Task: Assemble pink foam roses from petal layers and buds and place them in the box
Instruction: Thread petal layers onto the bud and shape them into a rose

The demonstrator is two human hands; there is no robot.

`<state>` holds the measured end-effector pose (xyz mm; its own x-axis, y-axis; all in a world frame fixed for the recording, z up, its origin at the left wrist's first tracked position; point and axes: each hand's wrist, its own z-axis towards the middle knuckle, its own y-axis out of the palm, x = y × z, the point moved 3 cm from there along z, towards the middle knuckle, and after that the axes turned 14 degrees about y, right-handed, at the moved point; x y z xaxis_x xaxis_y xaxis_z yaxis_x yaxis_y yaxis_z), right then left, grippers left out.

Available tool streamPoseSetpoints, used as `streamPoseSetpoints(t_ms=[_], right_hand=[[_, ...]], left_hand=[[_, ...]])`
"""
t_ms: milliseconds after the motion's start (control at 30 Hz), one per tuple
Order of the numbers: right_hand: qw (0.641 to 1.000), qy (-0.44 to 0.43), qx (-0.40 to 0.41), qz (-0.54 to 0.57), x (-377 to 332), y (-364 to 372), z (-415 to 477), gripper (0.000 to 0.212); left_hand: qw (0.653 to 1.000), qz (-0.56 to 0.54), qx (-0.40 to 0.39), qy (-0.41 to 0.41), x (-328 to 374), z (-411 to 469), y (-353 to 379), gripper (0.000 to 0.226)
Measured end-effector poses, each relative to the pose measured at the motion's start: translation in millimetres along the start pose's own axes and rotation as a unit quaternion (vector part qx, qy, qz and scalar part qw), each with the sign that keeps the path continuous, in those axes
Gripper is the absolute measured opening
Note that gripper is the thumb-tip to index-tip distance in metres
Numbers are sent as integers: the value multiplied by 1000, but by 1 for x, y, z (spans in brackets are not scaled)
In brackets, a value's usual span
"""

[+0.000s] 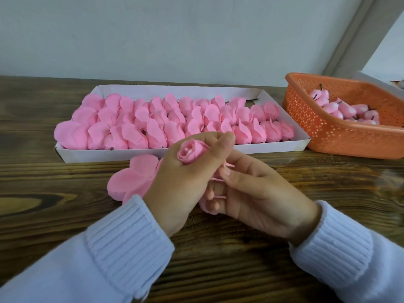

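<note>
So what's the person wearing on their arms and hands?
Both arms have long, soft knitted sleeves in a pale lilac-white, the left sleeve and the right sleeve alike. Each ends in a thick ribbed cuff at the wrist. The left hand and right hand are bare: no gloves, rings or watch show.

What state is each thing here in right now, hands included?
Left hand: grips a half-wrapped rose, bloom up.
Right hand: pinches a petal layer beneath that rose.
Box: open, nearly full of finished roses lying in rows.
Basket: upright, partly filled with buds.
Petal stack: lying flat on the table, partly hidden by the left hand.
</note>
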<state>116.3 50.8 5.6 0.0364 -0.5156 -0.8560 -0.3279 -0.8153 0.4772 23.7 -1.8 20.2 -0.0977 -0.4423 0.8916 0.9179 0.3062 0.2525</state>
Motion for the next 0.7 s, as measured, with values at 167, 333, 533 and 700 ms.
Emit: streamPoseSetpoints(t_ms=[167,333,533,700], right_hand=[[1000,1,-11,-13,1,1,0,29],[999,-19,-14,-25,-1,-2,-1,34],[998,5,-49,-27,-1,2,-2,31],[998,-8,-64,-2,0,3,-4,24]], left_hand=[[999,-16,-44,11,5,-2,3,20],[998,-18,-40,41,4,0,3,23],[991,40,-89,87,11,-1,4,14],[992,54,-68,88,11,-2,3,28]])
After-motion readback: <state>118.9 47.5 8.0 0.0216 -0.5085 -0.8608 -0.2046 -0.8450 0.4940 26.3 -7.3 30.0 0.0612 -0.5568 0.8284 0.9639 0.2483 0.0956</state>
